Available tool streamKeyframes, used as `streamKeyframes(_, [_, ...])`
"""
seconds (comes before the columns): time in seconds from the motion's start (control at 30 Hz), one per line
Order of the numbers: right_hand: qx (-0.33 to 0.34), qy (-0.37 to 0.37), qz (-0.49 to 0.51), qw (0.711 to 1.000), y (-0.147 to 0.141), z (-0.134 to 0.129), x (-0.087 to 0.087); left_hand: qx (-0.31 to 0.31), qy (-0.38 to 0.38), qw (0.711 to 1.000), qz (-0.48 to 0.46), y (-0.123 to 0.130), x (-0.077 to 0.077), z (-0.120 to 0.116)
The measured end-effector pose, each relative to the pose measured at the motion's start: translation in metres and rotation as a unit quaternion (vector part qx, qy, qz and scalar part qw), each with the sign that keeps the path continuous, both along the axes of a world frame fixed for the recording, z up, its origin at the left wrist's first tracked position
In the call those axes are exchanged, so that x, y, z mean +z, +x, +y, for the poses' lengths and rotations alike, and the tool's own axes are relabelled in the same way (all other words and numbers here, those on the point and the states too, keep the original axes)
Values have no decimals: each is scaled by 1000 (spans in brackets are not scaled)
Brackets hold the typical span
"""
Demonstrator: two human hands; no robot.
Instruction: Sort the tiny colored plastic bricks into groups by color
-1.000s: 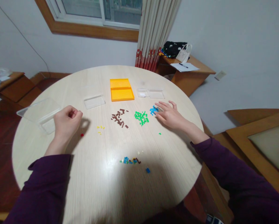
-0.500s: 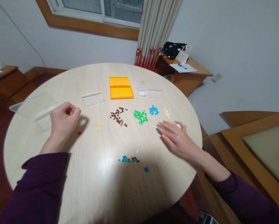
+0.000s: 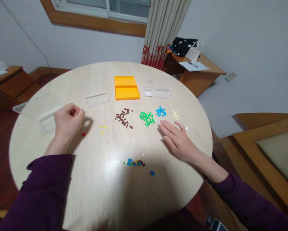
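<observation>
My left hand (image 3: 69,120) is curled into a fist over the left side of the table, its thumb pressed to the fingers. What it holds, if anything, is hidden. Beside it lies a small red piece (image 3: 83,134), with a few yellow pieces (image 3: 103,129) farther right. My right hand (image 3: 176,138) is flat, palm down and fingers spread, close to the pile of green bricks (image 3: 147,118). Above its fingers are the blue bricks (image 3: 161,111) and cream pieces (image 3: 175,115); tiny white pieces (image 3: 189,127) lie to its right. Brown bricks (image 3: 124,118) are spread in the middle.
Nearer me sits a mixed cluster of small bricks (image 3: 134,162), with a single blue brick (image 3: 152,173) apart. At the back are an open orange case (image 3: 127,93), a small clear box (image 3: 163,93) and a clear tray (image 3: 97,100). A larger clear container (image 3: 46,123) stands by my left hand.
My right hand has slid left toward the green bricks, uncovering white pieces on its right; a small green piece by its fingertips is now out of sight. The left fist stays put. The view shifted slightly.
</observation>
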State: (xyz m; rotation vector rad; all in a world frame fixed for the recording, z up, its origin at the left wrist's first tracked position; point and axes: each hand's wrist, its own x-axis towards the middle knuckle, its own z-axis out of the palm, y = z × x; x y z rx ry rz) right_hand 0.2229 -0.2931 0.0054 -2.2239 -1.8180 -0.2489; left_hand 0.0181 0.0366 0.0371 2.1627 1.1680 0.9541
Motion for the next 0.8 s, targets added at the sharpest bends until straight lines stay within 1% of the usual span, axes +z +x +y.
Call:
streamKeyframes(0.1, [-10,56,9,998,-8,-22,-2,1,5,1000,2,1,2,-1])
streamKeyframes(0.2, [-7,67,22,997,-16,-34,-8,2,0,1000,7,2,4,-3])
streamKeyframes(0.27, [-9,66,27,997,-19,-31,-13,4,0,1000,7,2,3,-2])
streamKeyframes(0.33, [-4,70,22,997,-18,-20,-15,7,3,1000,1,2,2,-1])
streamKeyframes(0.47, [33,94,-7,995,-13,1,-11,8,4,1000,-19,2,-3,3])
streamKeyframes(0.53, [33,110,-10,993,-10,2,-8,4,11,1000,-28,1,-4,5])
streamKeyframes(0.6, [15,118,-6,993,-8,-2,-8,1,19,999,-36,1,-5,6])
streamKeyframes(0.7, [1,102,-3,995,-5,-6,-12,-2,23,999,-42,2,-4,5])
streamKeyframes(0.8, [20,78,-4,997,-1,0,-17,-2,14,999,-41,3,-2,4])
